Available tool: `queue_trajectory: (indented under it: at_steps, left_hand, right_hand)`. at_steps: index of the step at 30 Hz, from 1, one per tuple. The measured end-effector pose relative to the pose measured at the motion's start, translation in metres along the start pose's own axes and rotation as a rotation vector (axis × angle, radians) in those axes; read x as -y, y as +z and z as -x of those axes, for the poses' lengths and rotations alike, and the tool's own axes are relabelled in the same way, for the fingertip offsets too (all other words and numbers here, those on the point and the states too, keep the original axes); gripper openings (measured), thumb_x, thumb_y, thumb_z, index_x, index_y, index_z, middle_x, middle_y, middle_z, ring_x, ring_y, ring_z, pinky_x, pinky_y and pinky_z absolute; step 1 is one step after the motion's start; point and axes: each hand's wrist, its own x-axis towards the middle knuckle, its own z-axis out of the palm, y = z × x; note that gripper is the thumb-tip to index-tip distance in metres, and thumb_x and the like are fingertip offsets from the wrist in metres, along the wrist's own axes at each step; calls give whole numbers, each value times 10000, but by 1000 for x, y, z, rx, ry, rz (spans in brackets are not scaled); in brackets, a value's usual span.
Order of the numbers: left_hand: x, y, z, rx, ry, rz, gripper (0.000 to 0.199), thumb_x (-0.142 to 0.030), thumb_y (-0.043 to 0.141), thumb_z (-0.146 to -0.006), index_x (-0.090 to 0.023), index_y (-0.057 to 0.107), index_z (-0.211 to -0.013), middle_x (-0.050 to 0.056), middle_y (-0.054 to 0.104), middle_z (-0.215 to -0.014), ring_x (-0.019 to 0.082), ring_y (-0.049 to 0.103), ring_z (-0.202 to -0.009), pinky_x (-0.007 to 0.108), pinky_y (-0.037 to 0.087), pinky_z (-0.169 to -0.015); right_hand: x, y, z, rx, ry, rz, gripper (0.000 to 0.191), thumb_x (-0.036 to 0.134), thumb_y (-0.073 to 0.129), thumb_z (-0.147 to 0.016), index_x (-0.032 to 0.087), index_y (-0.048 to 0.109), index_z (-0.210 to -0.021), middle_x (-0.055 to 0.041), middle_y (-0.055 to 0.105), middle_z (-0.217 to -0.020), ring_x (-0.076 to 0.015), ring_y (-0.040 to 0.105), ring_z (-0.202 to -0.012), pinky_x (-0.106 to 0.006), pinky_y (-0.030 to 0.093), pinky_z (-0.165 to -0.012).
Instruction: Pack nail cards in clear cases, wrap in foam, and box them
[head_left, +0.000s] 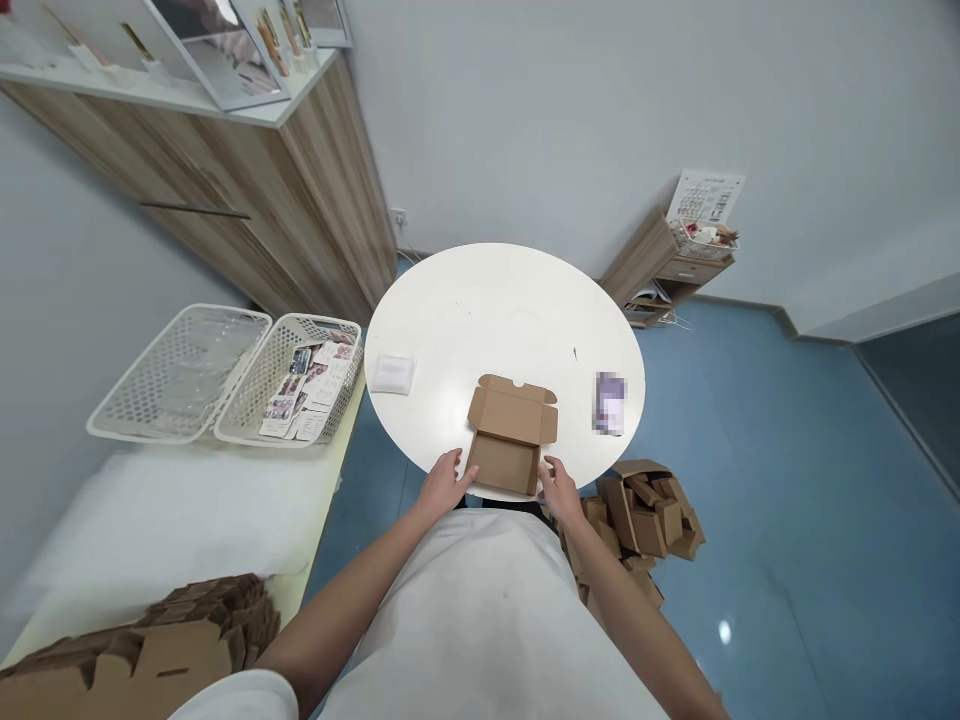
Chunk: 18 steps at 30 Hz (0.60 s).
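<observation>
An unfolded-lid brown cardboard box (504, 462) lies near the front edge of the round white table (517, 300). Its bare tray faces up and the lid flap points away from me. At the box's left side is my left hand (445, 484), thumb touching or close to the wall, fingers apart. My right hand (559, 487) is at the opposite side with its thumb by the right wall and its fingers loosely curved outside. A flat white packet (393, 374) rests on the left of the table. On the right lies a purple-and-white packet (610, 404), blurred by pixelation.
Two white perforated baskets (225, 372) stand at left, one with printed cards. Flattened cardboard boxes (157, 660) are stacked below them. More cardboard boxes (645, 510) are piled on the floor at right. A wooden cabinet (315, 190) and a small shelf (660, 260) stand behind.
</observation>
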Motion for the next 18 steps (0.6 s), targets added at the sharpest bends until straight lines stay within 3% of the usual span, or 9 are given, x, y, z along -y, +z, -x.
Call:
queue_trajectory:
  at_steps: [3,7,13,18]
  left_hand:
    - [-4,7,2,-11,-3,41,488,-451,418,-787,-154,435,-1174,97,541,-1078,186,557,-859,315,447,-770]
    - [-20,18,0,-11,-33,92,487,-432,431,-784,-161,426,-1189,95,527,-1114,191,549,-905,312,464,-754]
    - [-51,29,-25,-28,-39,114,548,-426,471,-773,-180,367,-1251,93,500,-1189,198,528,-998,302,459,-779]
    - [-70,37,-52,-105,-85,147,579,-438,468,-784,-192,316,-1286,91,434,-1289,208,470,-1108,289,455,-798]
  right_hand:
    - [-8,2,0,129,27,-204,439,505,282,-815,237,384,-1147,-65,536,-1083,-113,596,-562,-266,458,-497]
    - [-15,-5,-10,156,56,-335,370,493,369,-783,239,423,-1047,-66,520,-1094,-130,603,-592,-263,461,-448]
    - [-22,-33,-47,121,-11,-420,346,488,421,-758,210,469,-958,-58,564,-1022,-143,611,-650,-298,481,-640]
    - [-16,-48,-77,124,-109,-451,414,471,480,-724,196,466,-1033,-65,556,-1085,-144,600,-722,-303,452,-736]
